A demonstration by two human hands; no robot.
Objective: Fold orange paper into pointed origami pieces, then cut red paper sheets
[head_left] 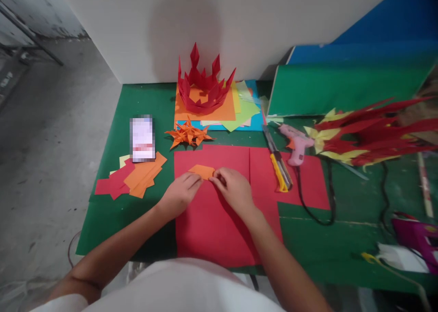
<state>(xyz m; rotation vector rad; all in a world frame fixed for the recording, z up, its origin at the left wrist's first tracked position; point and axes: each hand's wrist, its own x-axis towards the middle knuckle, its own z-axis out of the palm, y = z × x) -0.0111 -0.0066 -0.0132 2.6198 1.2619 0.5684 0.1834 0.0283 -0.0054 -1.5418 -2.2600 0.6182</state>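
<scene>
Both hands pinch a small folded piece of orange paper (204,171) over a large red paper sheet (219,230). My left hand (181,191) closes on its left end, and my right hand (236,189) grips the right corner between thumb and forefinger. Just beyond lies a cluster of pointed orange paper shapes (189,134). Behind that stands a red folded-paper crown (205,100) on a stack of coloured sheets (242,103). Left of my hands, loose orange paper strips (143,179) overlap red and yellow ones.
A phone (142,138) lies at the left. To the right are a yellow box cutter (278,166), a pink glue gun (297,143) with a black cord, and red-and-yellow paper flowers (369,132). A green board (345,88) leans at the back. A purple object (415,239) sits far right.
</scene>
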